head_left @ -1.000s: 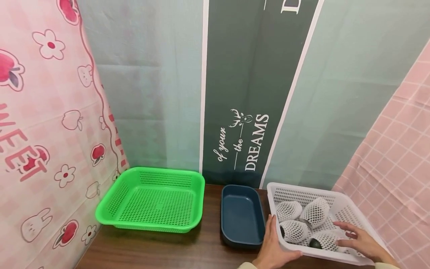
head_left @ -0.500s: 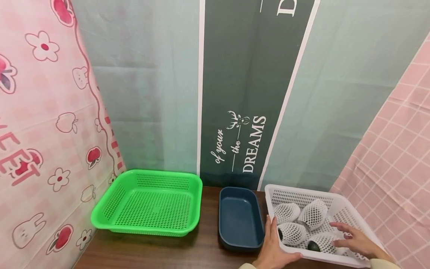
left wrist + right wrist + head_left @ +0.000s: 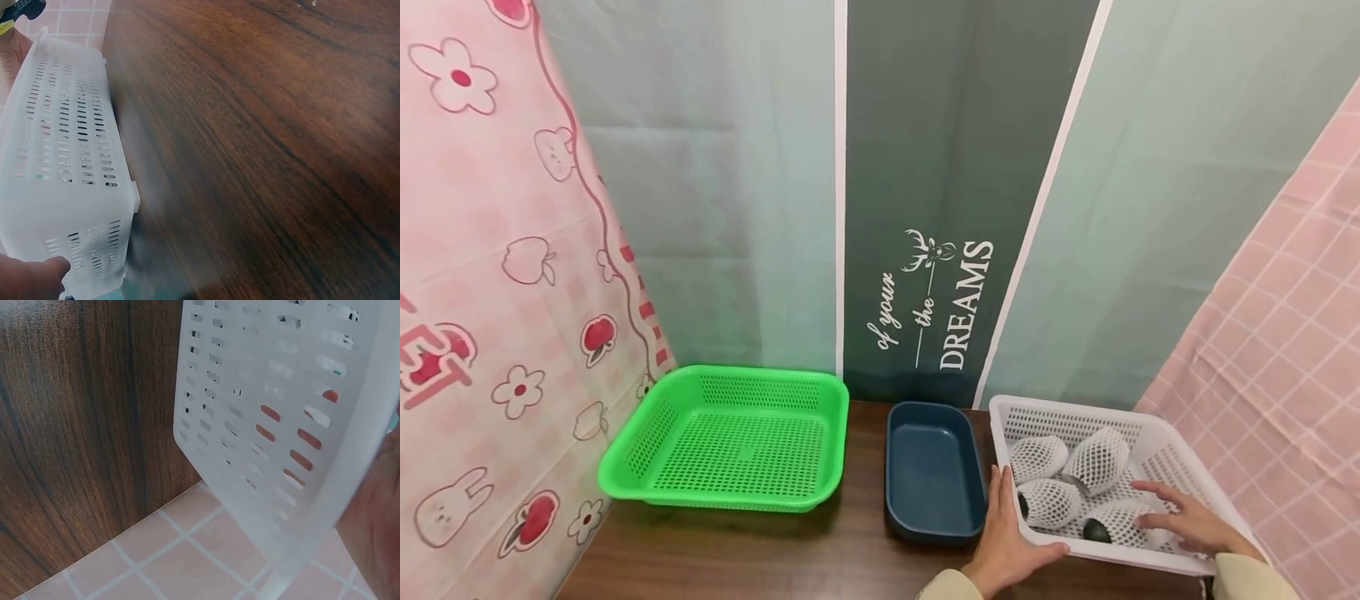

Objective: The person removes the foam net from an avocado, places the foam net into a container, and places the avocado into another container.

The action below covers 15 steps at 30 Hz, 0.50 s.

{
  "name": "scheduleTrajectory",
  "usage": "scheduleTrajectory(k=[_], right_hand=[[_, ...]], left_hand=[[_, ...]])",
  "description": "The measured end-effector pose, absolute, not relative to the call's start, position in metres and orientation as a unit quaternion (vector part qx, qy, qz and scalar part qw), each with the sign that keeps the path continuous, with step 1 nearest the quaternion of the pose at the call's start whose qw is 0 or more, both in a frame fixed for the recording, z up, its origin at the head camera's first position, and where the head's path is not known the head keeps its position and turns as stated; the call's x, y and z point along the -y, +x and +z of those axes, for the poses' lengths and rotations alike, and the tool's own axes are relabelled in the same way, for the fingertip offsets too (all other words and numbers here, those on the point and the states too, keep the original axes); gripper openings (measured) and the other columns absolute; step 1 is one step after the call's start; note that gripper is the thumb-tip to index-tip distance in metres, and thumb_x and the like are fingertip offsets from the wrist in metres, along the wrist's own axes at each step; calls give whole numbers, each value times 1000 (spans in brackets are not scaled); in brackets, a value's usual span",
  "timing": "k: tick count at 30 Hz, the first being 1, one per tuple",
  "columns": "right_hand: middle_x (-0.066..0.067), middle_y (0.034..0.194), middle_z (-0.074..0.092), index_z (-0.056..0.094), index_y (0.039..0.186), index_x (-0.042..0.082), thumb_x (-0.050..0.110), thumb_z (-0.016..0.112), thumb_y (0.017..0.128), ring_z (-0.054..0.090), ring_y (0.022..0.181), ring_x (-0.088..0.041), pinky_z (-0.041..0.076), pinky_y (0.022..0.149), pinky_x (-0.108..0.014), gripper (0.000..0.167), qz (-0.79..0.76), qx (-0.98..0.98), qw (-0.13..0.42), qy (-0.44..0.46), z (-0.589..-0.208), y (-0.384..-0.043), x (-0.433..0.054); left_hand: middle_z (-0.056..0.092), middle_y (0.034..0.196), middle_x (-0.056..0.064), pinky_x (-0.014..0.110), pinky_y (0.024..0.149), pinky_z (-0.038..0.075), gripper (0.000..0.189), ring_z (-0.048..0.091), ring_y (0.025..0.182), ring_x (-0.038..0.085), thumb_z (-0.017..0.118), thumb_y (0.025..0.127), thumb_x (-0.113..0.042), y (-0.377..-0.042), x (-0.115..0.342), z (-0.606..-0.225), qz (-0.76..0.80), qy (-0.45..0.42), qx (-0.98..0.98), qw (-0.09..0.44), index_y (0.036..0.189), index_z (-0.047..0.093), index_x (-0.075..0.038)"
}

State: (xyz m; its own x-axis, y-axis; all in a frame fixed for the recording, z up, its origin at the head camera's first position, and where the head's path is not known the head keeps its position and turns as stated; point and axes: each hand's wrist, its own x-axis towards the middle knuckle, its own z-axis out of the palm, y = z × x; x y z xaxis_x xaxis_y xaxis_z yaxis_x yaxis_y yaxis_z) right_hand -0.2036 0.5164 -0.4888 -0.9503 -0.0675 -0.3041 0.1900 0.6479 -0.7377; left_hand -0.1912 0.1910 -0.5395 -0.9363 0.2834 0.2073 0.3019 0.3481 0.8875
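A white slotted basket (image 3: 1075, 409) sits at the right of the dark wooden table (image 3: 775, 550). It holds several fruits in white foam nets (image 3: 1037, 457) and a bare dark avocado (image 3: 1096, 531). My left hand (image 3: 1011, 527) lies flat against the basket's front left corner, fingers straight along the side wall and thumb along the front rim. My right hand (image 3: 1174, 521) reaches into the basket with fingers spread, resting on a netted fruit (image 3: 1118, 520). The left wrist view shows the basket wall (image 3: 62, 156) with a fingertip (image 3: 34, 278) on it. The right wrist view shows the same basket's wall (image 3: 262, 394).
A green slotted basket (image 3: 737, 437) stands at the left with nothing in it. A dark blue tray (image 3: 934, 471), also holding nothing, sits between the two baskets. Curtains hang close behind and to both sides. Pink checked cloth (image 3: 169, 550) covers the area past the table's right edge.
The head view has shifted slightly, so everything sits a little higher and further left. Both hands stay at the white basket; the right hand has edged slightly over the netted fruit.
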Motion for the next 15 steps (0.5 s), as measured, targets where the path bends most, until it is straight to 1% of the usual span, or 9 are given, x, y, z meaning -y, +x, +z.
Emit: scheduleTrajectory(k=[1,4,6,9,15], right_hand=[[-52,135,10,48,138,5,23,65,92,38,111,-67,51,69,-56,52,-417,-895,156,37,-488,-205,-517],[-51,136,12,42,139,0,25,65,91,36,114,-66,50,70,-56,59,-406,-897,162,58,-488,-207,-519],[-50,136,13,35,140,-7,27,66,91,34,116,-67,50,71,-58,67,-397,-900,169,65,-489,-210,-518],[-50,136,13,28,141,-9,29,66,91,30,118,-66,49,73,-60,74,-396,-898,176,74,-490,-215,-514],[-46,141,6,21,145,-7,29,68,90,21,124,-66,45,79,-65,80,-418,-882,191,101,-491,-218,-508]], left_hand=[[20,156,12,34,104,36,114,29,139,29,84,70,-49,-192,-192,-540,-543,-178,821,10,154,18,-10],[20,156,12,34,104,36,115,29,138,29,84,69,-49,-193,-192,-539,-544,-177,820,11,154,18,-10],[20,157,12,34,104,36,115,30,138,30,85,69,-48,-195,-191,-539,-544,-174,820,11,154,18,-10],[19,157,10,34,104,36,115,29,139,29,85,69,-46,-198,-188,-538,-547,-169,820,7,155,17,-11],[19,157,11,36,105,35,116,28,139,28,85,69,-46,-199,-187,-539,-559,-172,811,-3,155,15,-11]])
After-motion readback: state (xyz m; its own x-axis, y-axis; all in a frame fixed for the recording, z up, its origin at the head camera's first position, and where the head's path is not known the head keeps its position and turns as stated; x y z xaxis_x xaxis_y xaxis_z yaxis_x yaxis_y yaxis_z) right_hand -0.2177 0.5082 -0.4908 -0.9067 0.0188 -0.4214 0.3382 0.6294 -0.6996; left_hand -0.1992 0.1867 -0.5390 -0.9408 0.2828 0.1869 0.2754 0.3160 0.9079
